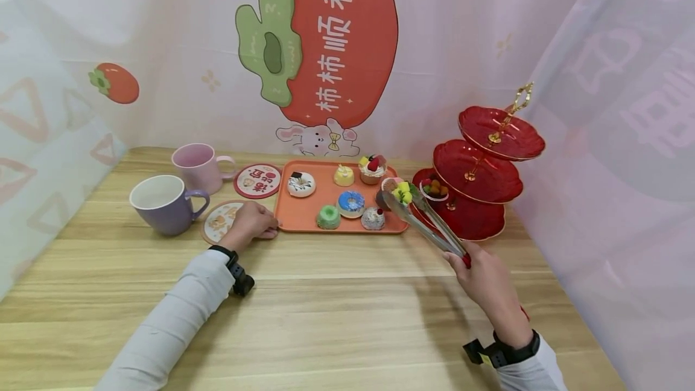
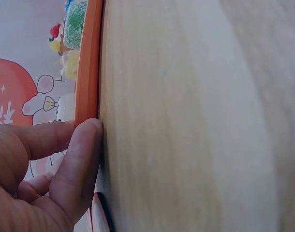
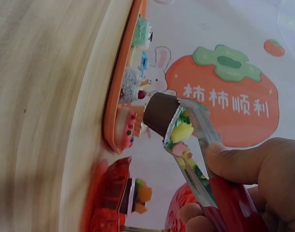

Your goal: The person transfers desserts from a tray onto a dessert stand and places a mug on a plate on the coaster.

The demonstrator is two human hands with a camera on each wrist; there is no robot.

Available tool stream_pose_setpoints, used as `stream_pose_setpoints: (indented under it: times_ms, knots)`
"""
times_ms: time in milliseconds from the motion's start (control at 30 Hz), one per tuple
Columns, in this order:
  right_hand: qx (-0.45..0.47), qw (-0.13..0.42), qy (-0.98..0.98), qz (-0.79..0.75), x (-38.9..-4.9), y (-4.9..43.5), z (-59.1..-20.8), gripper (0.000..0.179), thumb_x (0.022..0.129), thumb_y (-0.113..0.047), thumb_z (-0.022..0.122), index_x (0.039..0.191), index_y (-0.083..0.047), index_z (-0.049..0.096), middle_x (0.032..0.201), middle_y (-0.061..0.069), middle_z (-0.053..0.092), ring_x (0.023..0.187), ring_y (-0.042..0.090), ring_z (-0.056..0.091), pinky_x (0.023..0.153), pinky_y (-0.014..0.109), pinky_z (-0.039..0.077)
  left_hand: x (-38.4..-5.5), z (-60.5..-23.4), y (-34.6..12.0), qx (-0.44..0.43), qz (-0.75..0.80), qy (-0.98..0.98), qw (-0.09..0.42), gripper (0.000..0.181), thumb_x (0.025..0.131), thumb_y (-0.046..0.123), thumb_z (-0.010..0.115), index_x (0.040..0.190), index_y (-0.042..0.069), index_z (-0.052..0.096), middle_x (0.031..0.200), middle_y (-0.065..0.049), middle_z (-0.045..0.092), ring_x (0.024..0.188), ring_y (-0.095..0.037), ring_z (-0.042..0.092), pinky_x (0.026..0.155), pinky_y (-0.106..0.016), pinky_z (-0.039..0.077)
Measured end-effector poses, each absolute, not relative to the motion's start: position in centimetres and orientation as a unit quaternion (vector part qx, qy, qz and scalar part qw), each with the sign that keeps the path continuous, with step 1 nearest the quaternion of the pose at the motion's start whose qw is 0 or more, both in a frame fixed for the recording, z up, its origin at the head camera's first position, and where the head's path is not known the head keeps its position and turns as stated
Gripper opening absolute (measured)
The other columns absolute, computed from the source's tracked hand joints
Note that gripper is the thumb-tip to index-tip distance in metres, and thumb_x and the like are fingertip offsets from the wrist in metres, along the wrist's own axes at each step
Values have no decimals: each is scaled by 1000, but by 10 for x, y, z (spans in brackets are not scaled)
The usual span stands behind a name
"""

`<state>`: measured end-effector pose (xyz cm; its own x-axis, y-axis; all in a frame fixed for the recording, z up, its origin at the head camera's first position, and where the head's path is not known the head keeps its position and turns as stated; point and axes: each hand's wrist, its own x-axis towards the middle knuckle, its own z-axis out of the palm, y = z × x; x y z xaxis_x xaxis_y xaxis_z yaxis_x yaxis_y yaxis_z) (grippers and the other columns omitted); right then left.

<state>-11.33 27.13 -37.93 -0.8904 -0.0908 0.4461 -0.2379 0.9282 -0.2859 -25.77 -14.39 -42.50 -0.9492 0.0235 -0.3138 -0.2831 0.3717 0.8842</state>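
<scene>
My left hand (image 1: 251, 222) pinches the front left corner of an orange tray (image 1: 295, 217) between thumb and fingers. Several toy pastries sit on it, among them a white donut (image 1: 301, 184), a blue donut (image 1: 351, 204), a green cake (image 1: 328, 216) and a cream cupcake (image 1: 372, 169). With my right hand (image 1: 488, 282) I grip red-handled metal tongs (image 3: 234, 203). Between the tong ends is a fruit cupcake in a dark brown cup (image 3: 159, 113), tilted in the right wrist view. It is held above the tray's right end, beside the red tiered stand (image 1: 478, 168).
Another fruit cup (image 1: 434, 189) sits on the stand's bottom tier. At the left stand a pink mug (image 1: 196, 168) and a purple mug (image 1: 165, 210). A red coaster (image 1: 257, 180) and a beige coaster (image 1: 219, 222) lie between mugs and tray. A printed curtain (image 1: 190, 77) hangs behind.
</scene>
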Motion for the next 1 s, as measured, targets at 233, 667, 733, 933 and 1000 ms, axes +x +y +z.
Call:
stream_pose_setpoints:
  times_ms: [233, 667, 733, 933, 1000]
  knots:
    - [70, 221, -957, 172, -103, 283, -383, 24, 80, -15, 74, 87, 4, 61, 54, 0, 37, 46, 14, 35, 39, 26, 28, -258, -426, -143, -82, 552, 819, 134, 18, 83, -2, 61, 97, -12, 64, 75, -12, 67, 59, -14, 65, 59, -28, 57]
    - [41, 253, -954, 155, -88, 308, -389, 28, 77, -17, 76, 82, 6, 61, 51, -1, 41, 44, 16, 37, 37, 29, 27, -258, -426, -143, -80, 544, 824, 135, 17, 82, -1, 62, 95, -11, 65, 75, -12, 67, 59, -15, 65, 59, -28, 57]
    - [38, 253, -954, 156, -86, 311, -390, 28, 77, -16, 76, 81, 7, 60, 51, -1, 41, 43, 16, 37, 36, 30, 27, -259, -426, -143, -80, 544, 824, 136, 16, 82, -1, 62, 95, -11, 66, 76, -12, 67, 59, -15, 65, 59, -28, 57]
    - [29, 262, -952, 155, -82, 319, -391, 26, 77, -12, 75, 78, 7, 58, 50, -1, 37, 42, 16, 34, 36, 29, 26, -260, -427, -143, -86, 539, 826, 136, 16, 82, 0, 62, 94, -10, 66, 76, -11, 67, 57, -14, 64, 58, -28, 57]
    - [29, 263, -952, 152, -79, 322, -392, 26, 77, -11, 74, 77, 7, 56, 50, -1, 36, 43, 16, 34, 37, 29, 26, -260, -427, -144, -85, 537, 828, 138, 16, 83, 0, 62, 95, -10, 66, 76, -11, 67, 58, -14, 65, 58, -28, 57]
